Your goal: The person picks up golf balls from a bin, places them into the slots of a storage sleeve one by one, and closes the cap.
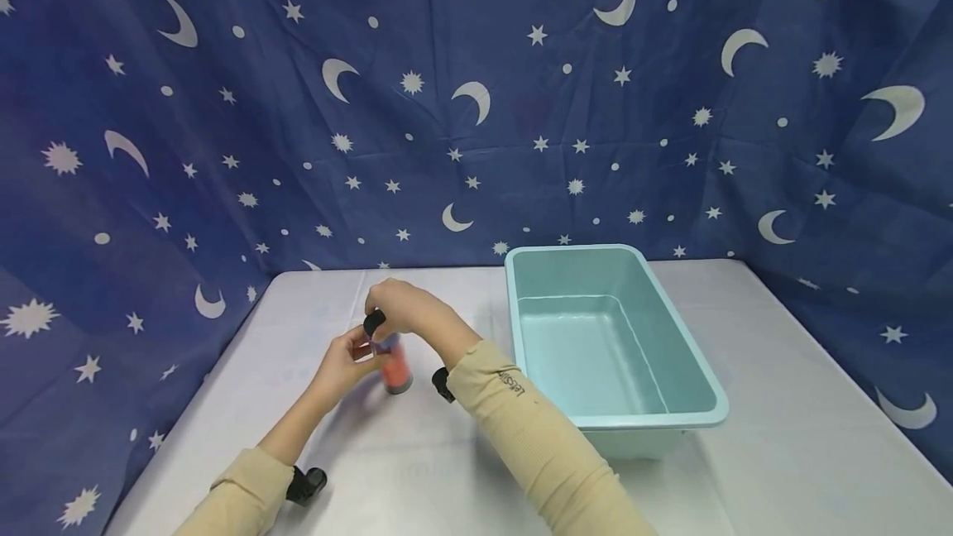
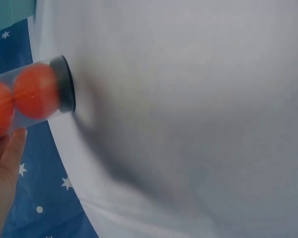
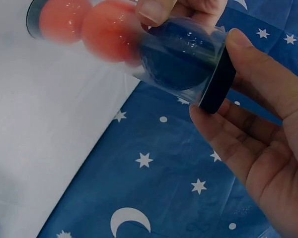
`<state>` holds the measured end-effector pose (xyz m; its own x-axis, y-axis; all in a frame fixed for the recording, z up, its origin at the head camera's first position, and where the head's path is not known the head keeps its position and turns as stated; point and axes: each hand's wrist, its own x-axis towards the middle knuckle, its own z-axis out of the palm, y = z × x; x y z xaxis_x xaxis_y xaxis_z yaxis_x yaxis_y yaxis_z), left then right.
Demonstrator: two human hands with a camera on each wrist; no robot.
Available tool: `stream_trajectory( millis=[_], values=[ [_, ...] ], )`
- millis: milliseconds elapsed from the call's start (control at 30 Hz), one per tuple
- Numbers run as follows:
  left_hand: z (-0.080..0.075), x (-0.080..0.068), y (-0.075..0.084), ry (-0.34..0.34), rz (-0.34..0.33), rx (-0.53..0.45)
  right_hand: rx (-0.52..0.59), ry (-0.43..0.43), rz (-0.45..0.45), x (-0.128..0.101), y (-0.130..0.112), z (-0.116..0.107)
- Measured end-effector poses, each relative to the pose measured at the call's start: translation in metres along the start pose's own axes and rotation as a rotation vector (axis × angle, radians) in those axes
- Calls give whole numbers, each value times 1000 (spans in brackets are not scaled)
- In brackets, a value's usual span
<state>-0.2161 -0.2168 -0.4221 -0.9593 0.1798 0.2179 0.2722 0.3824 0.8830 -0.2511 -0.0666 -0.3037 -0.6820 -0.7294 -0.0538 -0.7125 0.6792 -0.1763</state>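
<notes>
A clear plastic tube with black end caps holds two orange balls and a dark blue ball. It stands tilted, with its lower cap at or just above the white tablecloth. My left hand holds the tube's side from the left. In the left wrist view the left hand shows beside the tube. My right hand comes over from the right and pinches the upper black cap. There the right hand has its thumb and fingers curled round that cap.
A teal plastic bin with nothing in it stands on the table to the right of my hands. A white cloth covers the table. Blue fabric with stars and moons hangs behind and at both sides.
</notes>
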Motion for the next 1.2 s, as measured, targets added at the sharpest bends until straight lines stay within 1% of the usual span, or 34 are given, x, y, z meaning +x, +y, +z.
stream_trajectory(
  millis=[67, 200, 367, 500, 667, 800, 867, 967, 1033, 1100, 1200],
  values=[
    [1, -1, 0, 6, 0, -2, -26, -4, -6, 0, -1, 0],
    [3, -2, -1, 15, 21, -19, -78, -7, -15, 0, -3, 1],
    [3, 1, 1, 6, 36, -33, -143, 5, -23, 0, -5, 0],
    [2, 2, 4, 3, 22, -29, -170, 21, -37, -2, -4, 0],
    [2, -2, 1, 1, -3, -22, -201, 9, -74, -3, -5, 3],
    [2, -6, -3, -3, -18, -18, -225, -13, -78, -2, -8, 7],
    [1, -7, -4, 6, -24, -10, -223, -25, -76, 0, -10, 8],
    [-1, -8, -4, 7, -13, -6, -232, -49, -81, 3, -12, 6],
    [-1, -6, -3, -2, 1, -10, -242, -65, -78, 3, -11, 3],
    [-2, -3, -1, -25, 3, -27, -261, -91, -84, 2, -9, 0],
    [-3, 0, 2, -51, -24, -34, -271, -152, -92, -3, -3, -5]
  ],
)
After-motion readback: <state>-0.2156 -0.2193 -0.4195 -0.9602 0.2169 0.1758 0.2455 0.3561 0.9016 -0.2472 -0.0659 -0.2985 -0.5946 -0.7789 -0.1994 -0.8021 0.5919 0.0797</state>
